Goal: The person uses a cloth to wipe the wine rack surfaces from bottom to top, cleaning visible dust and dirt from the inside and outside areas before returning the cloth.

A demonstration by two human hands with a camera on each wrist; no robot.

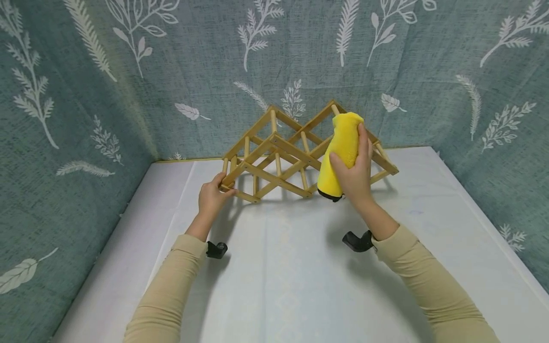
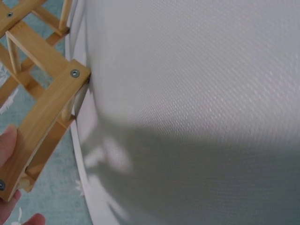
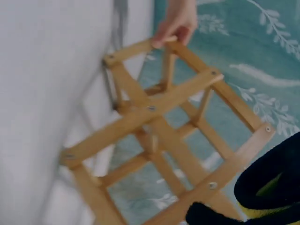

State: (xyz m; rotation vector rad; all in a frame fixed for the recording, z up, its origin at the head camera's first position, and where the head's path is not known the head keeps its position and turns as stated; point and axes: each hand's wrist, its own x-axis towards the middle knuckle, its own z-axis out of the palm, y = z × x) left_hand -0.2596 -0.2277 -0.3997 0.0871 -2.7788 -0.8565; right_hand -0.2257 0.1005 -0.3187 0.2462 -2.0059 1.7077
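A folding wooden lattice rack (image 1: 296, 150) stands spread out at the back of the table, its slats joined by round dowels and metal rivets. My left hand (image 1: 210, 197) grips its left end, fingers and thumb around the corner slat (image 2: 47, 111). The right hand (image 1: 356, 176) holds a bunched yellow fuzzy cloth (image 1: 343, 138) with black trim, in front of the rack's right part. In the right wrist view the cloth's black edge (image 3: 272, 164) overlaps the rack at the lower right. Part of the rack is hidden behind the cloth and right hand.
A white-covered table (image 1: 279, 286) spreads beneath both arms. Green fabric walls (image 1: 206, 47) with white leaf prints rise behind the rack and at both sides. Black camera mounts (image 1: 358, 241) stick out from the wrists.
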